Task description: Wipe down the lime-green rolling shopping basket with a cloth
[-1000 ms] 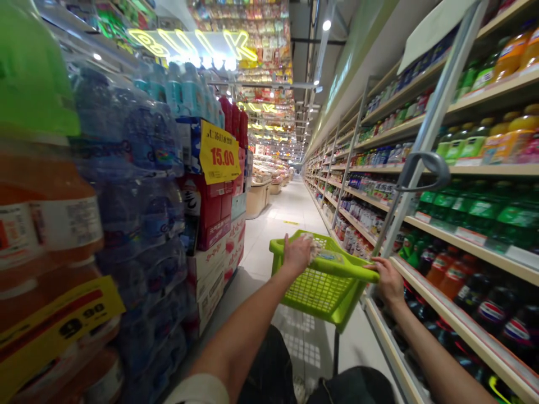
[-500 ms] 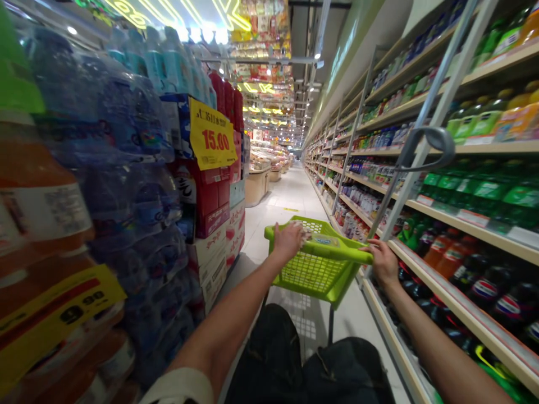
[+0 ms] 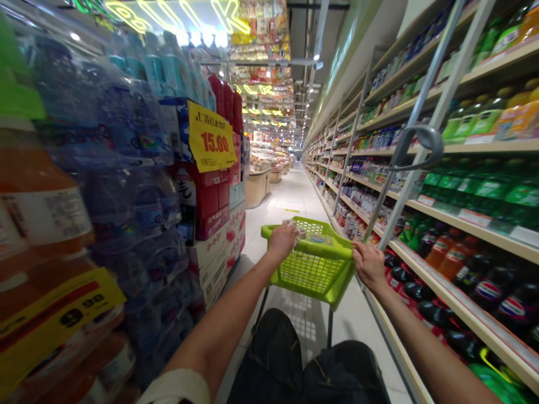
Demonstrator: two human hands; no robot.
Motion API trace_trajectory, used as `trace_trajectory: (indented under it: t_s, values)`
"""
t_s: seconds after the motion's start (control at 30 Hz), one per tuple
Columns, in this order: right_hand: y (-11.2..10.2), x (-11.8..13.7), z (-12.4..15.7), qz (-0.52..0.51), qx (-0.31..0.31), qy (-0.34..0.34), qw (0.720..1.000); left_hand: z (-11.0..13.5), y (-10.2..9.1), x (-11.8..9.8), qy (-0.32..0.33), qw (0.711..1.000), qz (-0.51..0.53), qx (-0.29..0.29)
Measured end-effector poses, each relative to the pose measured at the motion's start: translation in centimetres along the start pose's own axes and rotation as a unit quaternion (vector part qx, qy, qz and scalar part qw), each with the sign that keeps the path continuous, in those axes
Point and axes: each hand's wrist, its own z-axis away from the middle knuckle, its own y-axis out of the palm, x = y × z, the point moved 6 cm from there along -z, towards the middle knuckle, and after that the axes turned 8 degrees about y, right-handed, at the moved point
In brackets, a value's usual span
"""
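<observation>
A lime-green shopping cart (image 3: 314,269) stands in the aisle ahead of me. My left hand (image 3: 281,240) is closed on the left end of its handle bar and seems to press a pale crumpled cloth or paper against it. My right hand (image 3: 367,264) grips the right end of the same bar. Both forearms reach forward from the bottom of the view, over my dark trousers.
Stacked shrink-wrapped water packs (image 3: 126,168) and red cartons with a yellow 15.00 sign (image 3: 211,144) crowd the left. Drink shelves (image 3: 463,224) and a grey ladder rail (image 3: 415,132) line the right. The tiled aisle (image 3: 295,196) runs ahead.
The cart and both hands have shifted a little left in view. My right hand has closed more firmly round the bar's end, nearer the shelf upright.
</observation>
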Motion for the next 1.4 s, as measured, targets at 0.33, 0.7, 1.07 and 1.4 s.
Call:
trace_trajectory:
  t_s: [0.33,0.7,1.07,1.4]
  values:
    - [0.5,-0.9,-0.4,-0.009,0.017,-0.003,1.000,-1.0,3.4,-9.7,0.170,0.984,0.039,0.044]
    - [-0.1,-0.1,0.1,-0.012,0.020,0.006,1.000,-0.7,2.3,-5.6,0.081,0.995,0.045,0.023]
    - [-0.4,-2.3,0.0,-0.006,0.010,-0.001,1.000,0.4,0.8,-0.2,-0.022,0.998,0.051,0.017]
    - [-2.0,-4.5,3.3,0.042,-0.111,-0.003,0.993,-0.9,1.7,-0.6,0.021,0.998,0.035,0.045]
